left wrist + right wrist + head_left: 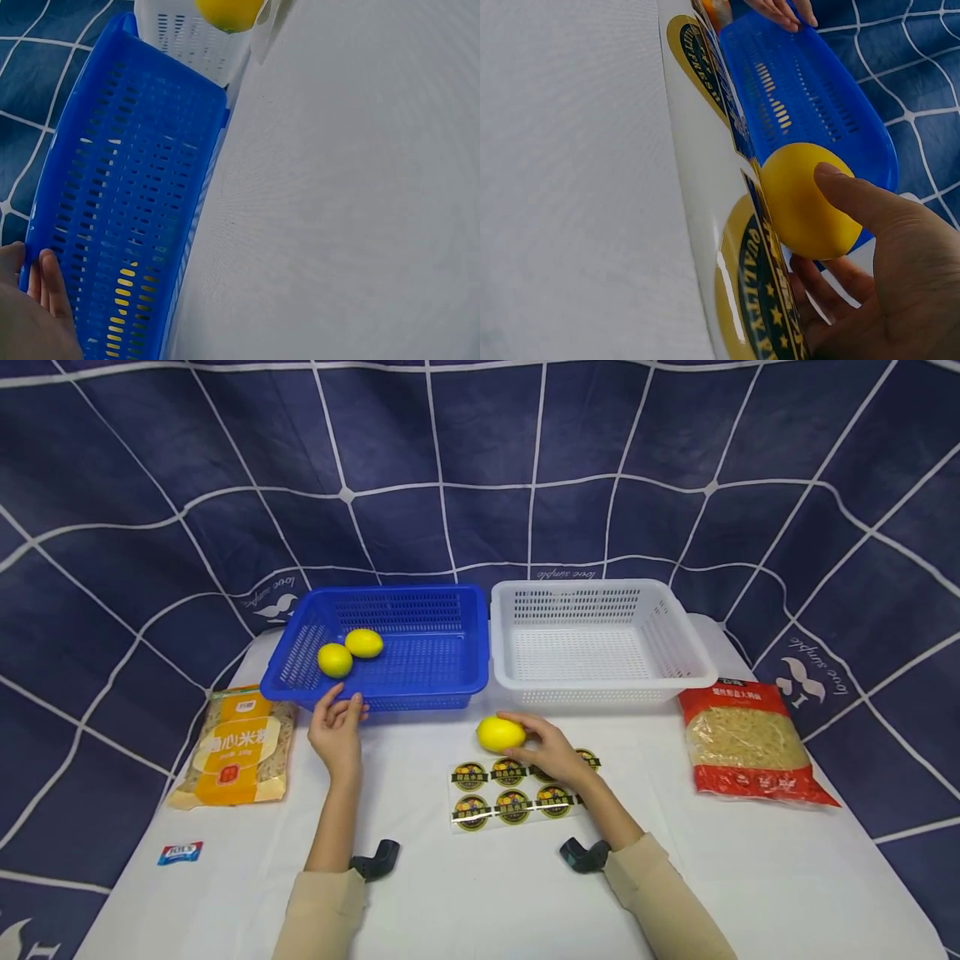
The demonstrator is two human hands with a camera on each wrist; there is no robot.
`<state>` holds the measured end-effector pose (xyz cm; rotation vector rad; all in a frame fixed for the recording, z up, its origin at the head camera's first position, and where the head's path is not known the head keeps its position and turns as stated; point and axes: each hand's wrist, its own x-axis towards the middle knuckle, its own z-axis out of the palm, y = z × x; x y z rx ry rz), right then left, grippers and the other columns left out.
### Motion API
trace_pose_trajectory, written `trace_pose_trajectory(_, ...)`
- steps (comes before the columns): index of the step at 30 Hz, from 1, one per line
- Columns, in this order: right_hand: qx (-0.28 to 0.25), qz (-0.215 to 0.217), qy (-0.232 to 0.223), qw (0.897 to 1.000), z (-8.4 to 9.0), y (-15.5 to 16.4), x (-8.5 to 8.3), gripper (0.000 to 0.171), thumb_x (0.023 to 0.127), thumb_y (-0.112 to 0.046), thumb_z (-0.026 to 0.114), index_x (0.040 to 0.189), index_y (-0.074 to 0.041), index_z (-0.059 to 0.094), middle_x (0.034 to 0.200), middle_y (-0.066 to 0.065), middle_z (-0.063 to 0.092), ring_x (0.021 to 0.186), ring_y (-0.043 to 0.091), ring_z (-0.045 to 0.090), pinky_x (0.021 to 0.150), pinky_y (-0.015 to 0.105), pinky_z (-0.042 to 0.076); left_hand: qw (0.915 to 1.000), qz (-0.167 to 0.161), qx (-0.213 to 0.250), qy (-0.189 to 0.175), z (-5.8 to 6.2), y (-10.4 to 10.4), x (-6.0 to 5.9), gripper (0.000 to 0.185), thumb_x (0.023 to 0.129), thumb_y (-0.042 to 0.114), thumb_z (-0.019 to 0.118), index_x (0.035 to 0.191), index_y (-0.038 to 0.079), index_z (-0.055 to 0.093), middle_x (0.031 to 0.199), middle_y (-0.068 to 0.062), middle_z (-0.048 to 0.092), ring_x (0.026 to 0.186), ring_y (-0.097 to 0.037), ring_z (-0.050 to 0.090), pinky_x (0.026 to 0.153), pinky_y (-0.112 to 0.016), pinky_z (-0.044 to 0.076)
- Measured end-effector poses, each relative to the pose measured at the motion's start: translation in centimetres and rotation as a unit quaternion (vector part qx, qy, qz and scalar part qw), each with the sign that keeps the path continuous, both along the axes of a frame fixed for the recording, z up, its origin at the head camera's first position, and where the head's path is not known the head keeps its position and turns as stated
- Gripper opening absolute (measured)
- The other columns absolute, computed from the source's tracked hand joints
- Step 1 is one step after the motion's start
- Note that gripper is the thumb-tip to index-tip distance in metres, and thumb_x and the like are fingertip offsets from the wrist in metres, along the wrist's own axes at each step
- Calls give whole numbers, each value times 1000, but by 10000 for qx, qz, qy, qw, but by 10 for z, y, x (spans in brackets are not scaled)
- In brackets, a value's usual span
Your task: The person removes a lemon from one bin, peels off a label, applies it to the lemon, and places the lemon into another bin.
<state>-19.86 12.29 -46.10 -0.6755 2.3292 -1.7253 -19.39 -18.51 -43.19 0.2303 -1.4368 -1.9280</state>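
Near the middle of the white worktop (480, 893), just above a sticker sheet (517, 793), the right hand (551, 752) curls its grip around a lemon (500, 734), while the left hand (337, 727) rests relaxed fingers against the blue basket (427, 693) holding 2 lemons (349, 652).

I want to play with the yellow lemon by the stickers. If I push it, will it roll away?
Probably yes. The lemon is rounded and smooth, and the table looks flat, so it would likely wobble off unevenly on its oval shape. The right hand curls around it, which likely keeps it in place. It looks firm, not squashy.
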Motion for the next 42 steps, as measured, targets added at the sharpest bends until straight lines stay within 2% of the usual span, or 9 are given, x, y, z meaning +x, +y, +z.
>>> trace_pose_trajectory(4,93,-2,133,9999,10,0,4,56,80,-2,70,132,-6,50,129,12,51,111,27,50,95,44,41,10000,-29,23,52,1,1,0,37,79,-5,68,113,-13,56,75,-17,62,63,-19,63,61,-27,56)
trace_pose_trajectory(10,137,-18,340,9993,12,0,5,55,80,-1,70,131,-5,51,128,13,52,113,27,49,95,44,42,9999,-42,102,33,1,1,0,37,79,-5,68,112,-13,57,74,-16,62,61,-18,63,59,-27,55)
trace_pose_trajectory(18,138,-34,782,9968,8,-1,3,53,79,-2,71,128,-3,53,126,13,53,114,26,48,91,44,45,10000,-36,0,-17,-1,-1,0,39,79,-3,69,114,-13,56,73,-11,63,61,-16,63,59,-25,55)
trace_pose_trajectory(24,154,-148,855,9961,7,0,2,52,79,-3,72,127,-4,54,125,12,53,114,25,48,91,44,45,9999,-60,-80,-13,0,0,0,39,80,-1,69,114,-14,55,73,-11,63,61,-16,62,58,-23,55)
trace_pose_trajectory(31,309,-232,992,9943,-20,6,-14,54,79,-17,74,129,-16,55,128,3,52,116,21,46,91,39,46,9999,-7,-112,-56,-1,0,0,38,80,-1,69,114,-12,56,73,-10,63,60,-16,61,56,-22,54)
trace_pose_trajectory(37,408,-360,1238,9908,-20,11,-16,53,78,-18,75,127,-19,56,127,-1,52,116,18,46,89,38,47,9997,26,-223,-114,0,1,-1,37,80,1,69,114,-11,57,74,-9,64,60,-16,61,56,-23,53)
trace_pose_trajectory(42,516,-411,1435,9874,-11,15,-12,55,78,-14,75,129,-13,54,129,1,51,118,21,44,92,43,45,9990,291,-281,-203,4,3,2,31,81,2,69,108,-8,57,69,-6,61,55,-13,56,52,-19,50)
